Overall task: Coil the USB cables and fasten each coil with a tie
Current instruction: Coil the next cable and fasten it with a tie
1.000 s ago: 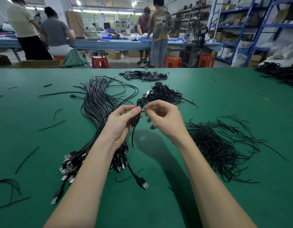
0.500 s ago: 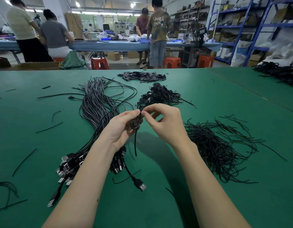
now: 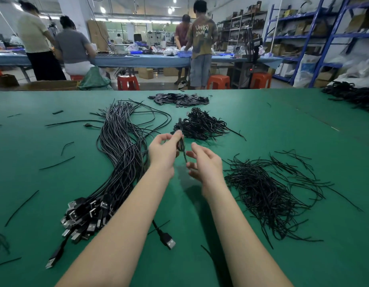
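Note:
My left hand [image 3: 164, 153] pinches a small coiled black USB cable [image 3: 181, 144] above the green table [image 3: 252, 129]; a short tail hangs below the coil. Just right of it my right hand [image 3: 203, 165] hovers with fingers spread, holding nothing. A thick bundle of uncoiled USB cables [image 3: 121, 154] lies to the left, its plugs [image 3: 86, 212] fanned out near my left forearm. Loose black wire ties [image 3: 266, 189] are heaped on the right. A pile of finished tied coils [image 3: 202, 125] rests just beyond my hands.
A heap of flat black parts [image 3: 179, 99] lies farther back, and more black cables [image 3: 353, 96] at the far right edge. Stray ties [image 3: 57, 163] are scattered on the left. Several people work at a blue bench [image 3: 138, 59] behind, with red stools and shelving.
My right hand has let go of the coil and drawn back down and right, fingers opening. The left hand has lifted the coil slightly toward the pile of finished coils.

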`<state>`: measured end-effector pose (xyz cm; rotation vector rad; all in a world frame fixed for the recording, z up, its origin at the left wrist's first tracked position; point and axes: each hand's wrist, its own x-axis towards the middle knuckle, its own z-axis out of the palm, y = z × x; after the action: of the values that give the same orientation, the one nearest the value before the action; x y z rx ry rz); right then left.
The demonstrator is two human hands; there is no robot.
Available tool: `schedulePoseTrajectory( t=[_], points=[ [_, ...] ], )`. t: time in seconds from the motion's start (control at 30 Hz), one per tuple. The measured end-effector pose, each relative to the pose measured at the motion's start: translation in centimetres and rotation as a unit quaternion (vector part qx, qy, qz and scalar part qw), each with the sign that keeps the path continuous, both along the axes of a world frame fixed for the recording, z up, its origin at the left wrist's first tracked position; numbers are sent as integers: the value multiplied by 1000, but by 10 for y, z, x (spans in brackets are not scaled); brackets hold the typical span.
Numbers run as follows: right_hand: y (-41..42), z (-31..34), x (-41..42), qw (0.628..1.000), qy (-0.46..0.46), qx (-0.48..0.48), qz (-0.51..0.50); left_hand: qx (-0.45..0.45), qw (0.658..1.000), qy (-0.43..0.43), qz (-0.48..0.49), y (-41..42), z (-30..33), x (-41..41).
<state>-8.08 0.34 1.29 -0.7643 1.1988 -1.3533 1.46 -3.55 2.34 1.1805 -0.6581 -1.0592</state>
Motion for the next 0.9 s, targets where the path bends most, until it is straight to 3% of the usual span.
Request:
schedulePoseTrajectory(
  t=[0.1, 0.17, 0.33, 0.43, 0.6, 0.9],
  points=[
    [-4, -20, -8, 980, 177, -33, -87, 53, 995, 76, -22, -48, 10, -8],
    [-6, -26, -11, 962, 232, -68, -125, 74, 993, 94, -20, -78, 13, -12],
    [-14, -37, -10, 934, 346, -64, -58, 103, 989, 88, -52, -115, 1, -17],
    [-17, -38, -11, 932, 353, -62, -56, 92, 992, 71, -49, -126, -16, -17],
    [-18, -37, -9, 925, 372, -58, -49, 81, 993, -52, -69, -123, -21, -11],
    [-13, -35, -8, 926, 368, -68, -58, 88, 990, -65, -89, -73, -20, 7]
  ],
)
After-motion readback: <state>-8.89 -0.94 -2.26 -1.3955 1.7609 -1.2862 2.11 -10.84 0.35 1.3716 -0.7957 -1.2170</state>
